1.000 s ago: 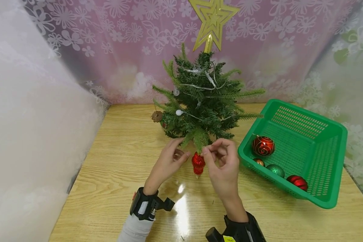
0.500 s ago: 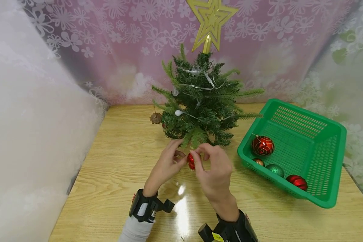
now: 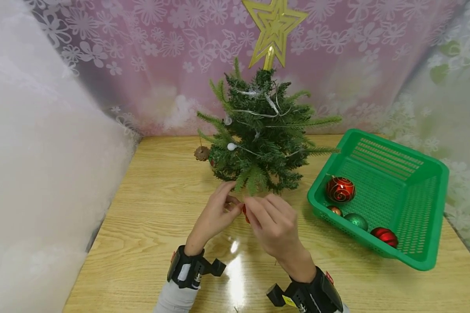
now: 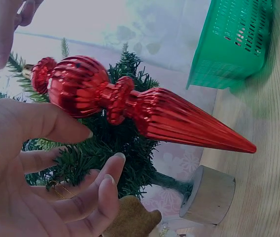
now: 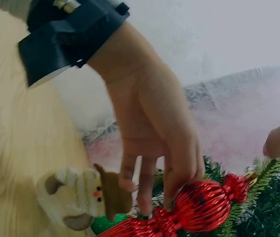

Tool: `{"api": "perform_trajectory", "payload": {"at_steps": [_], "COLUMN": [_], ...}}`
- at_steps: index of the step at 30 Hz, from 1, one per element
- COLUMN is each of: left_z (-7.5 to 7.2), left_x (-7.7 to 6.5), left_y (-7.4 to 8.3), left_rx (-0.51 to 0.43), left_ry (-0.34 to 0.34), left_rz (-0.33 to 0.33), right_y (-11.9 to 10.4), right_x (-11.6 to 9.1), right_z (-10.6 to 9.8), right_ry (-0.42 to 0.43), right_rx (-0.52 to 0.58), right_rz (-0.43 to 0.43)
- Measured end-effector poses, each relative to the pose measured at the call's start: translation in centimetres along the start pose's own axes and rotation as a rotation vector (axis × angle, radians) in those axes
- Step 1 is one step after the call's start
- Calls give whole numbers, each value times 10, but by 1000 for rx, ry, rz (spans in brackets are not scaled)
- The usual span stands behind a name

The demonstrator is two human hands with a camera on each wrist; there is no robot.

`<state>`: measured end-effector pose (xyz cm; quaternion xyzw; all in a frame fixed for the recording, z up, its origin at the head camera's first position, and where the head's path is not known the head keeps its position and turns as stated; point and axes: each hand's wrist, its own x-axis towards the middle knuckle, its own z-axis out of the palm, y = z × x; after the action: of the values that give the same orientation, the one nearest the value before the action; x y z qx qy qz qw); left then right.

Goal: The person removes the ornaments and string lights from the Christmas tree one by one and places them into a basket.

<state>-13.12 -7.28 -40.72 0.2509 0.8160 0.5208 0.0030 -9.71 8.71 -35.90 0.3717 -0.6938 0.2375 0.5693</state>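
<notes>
A shiny red finial ornament with a ribbed bulb and long point (image 4: 179, 118) hangs at a front branch tip of the small Christmas tree (image 3: 258, 130). In the head view its visible part (image 3: 246, 213) is small, since the hands cover the rest. My left hand (image 3: 215, 213) is beside it with loosely bent fingers; in the left wrist view the thumb lies by the bulb and the fingers are apart from it. My right hand (image 3: 276, 221) is at the ornament's top, fingers curled. Its fingertips (image 4: 1, 57) are close to the branch tip; whether they pinch it is hidden.
A green basket (image 3: 434, 217) on the right holds several baubles, among them a red one with gold swirls (image 3: 340, 189). A gold star (image 3: 276, 26) tops the tree. A pine cone (image 3: 202, 153) hangs at its left. A plush snowman (image 5: 83, 195) shows in the right wrist view.
My right hand has moved left and turned over the ornament's top, covering more of it. The ornament has shifted slightly left. My left hand has hardly moved.
</notes>
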Motion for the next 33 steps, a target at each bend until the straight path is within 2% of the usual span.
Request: {"api": "perform_trajectory", "payload": {"at_steps": [4,6,9,15,18,22,26,33], "left_z": [0,0,2,4,4,4,4,6], "left_x": [1,0,1,2,1,1,1,1], "left_y": [2,3,3,2,2,3,2,2], "left_rx": [-4,-5,3,15,10,13,22,1], "left_ry": [-2,-6,-10,-13,-15,-20,-27,-40], "left_rz": [-3,1,17,3,12,37,53,104], "right_y": [5,7,9,4,-1,-7,-12,-16], "right_x": [-4,-7,-10,-16,-16,-11,-7,-10], "right_z": [-2,-4,-6,-5,-1,7,16,24], "right_ry": [3,11,57,233,294,342,366,287], "right_rx": [19,14,-1,-19,-4,3,-45,-92], "right_rz": [-102,-97,-2,272,344,326,288,303]}}
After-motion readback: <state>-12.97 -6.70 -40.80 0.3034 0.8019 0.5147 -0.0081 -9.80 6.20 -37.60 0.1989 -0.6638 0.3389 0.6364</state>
